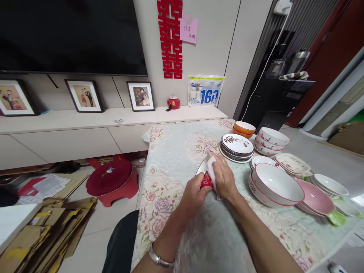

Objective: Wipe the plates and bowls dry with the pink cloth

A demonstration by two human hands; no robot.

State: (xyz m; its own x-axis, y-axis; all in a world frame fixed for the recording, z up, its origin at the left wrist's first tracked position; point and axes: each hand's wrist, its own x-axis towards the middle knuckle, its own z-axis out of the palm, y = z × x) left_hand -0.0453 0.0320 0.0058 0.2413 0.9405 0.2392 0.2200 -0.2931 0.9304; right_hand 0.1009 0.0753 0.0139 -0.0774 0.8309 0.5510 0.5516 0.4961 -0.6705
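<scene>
Over the flowered tablecloth, my left hand (195, 190) grips the near edge of a white dish with a red patterned part (206, 181). Its fingers are closed on the rim. My right hand (224, 175) is closed around a pale cloth (211, 167) and presses it against the dish's right side. Both hands hide much of the dish, so its full shape does not show. Just beyond my right hand stands a stack of white plates (237, 145) with a brown flower pattern.
To the right are large white bowls (278, 184), a pink bowl (315, 197), stacked patterned bowls (271, 137) and orange bowls (243, 127). A red stool (109, 178) and flattened cardboard (54, 223) lie left of the table (167, 151).
</scene>
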